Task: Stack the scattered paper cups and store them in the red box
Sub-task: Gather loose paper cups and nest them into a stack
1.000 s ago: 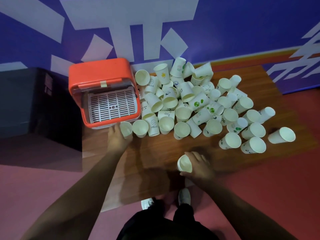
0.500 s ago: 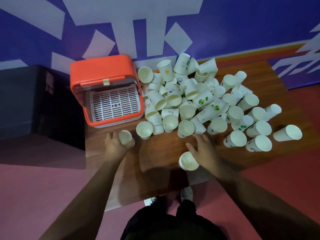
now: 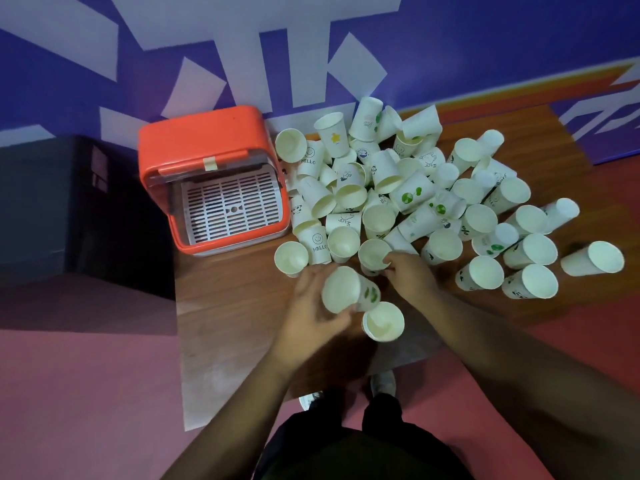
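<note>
The left hand gripped a green-printed cup over the counter; the right hand pinched a second cup by its rim.

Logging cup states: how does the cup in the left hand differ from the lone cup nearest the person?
The held cup is gripped by the left hand and tilted, green print showing; the lone cup stands upright on the table, in no hand, no print visible. Both are white, empty paper cups.
</note>
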`<state>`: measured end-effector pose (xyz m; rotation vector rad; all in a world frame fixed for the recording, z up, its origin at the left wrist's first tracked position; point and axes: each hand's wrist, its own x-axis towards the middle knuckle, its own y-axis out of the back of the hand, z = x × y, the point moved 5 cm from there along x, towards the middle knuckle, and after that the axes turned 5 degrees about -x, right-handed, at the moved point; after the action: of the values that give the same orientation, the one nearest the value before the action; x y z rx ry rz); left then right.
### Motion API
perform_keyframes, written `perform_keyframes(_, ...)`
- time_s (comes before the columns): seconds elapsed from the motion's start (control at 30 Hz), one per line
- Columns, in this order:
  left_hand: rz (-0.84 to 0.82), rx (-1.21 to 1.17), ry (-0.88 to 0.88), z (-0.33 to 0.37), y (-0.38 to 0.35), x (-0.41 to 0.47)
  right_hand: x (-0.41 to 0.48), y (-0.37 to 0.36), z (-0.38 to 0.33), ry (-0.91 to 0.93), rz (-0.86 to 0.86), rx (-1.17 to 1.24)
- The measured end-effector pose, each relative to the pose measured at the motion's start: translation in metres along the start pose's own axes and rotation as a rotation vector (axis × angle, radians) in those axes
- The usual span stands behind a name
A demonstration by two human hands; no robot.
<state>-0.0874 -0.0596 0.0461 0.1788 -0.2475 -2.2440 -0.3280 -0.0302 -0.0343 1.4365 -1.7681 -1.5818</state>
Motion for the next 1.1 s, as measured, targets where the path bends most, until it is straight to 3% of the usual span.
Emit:
perform_keyframes(0.23,-0.221,0.227,-0.013,-0.002,-0.057,0.015,-0.024,0.038,0.006,0.120,0.168,0.238)
perform_keyframes(0.47,-0.300,0.471,0.050,-0.036,-0.097,0.019,-0.051,0.068,0.036,-0.038,0.177,0.388)
perform_keyframes(0.8,-0.186,0.325,0.146,-0.044,-0.103,0.046,-0.076,0.086,0.026,0.081,0.291,0.508)
perform_keyframes(0.97,-0.136,0.444,0.023,-0.048,-0.061,0.053,-0.079,0.071,0.015,0.046,0.139,0.558)
perform_keyframes(1.1,0.071,0.485,0.090,-0.049,-0.006,0.055,-0.080,0.052,0.002,0.090,0.049,0.383)
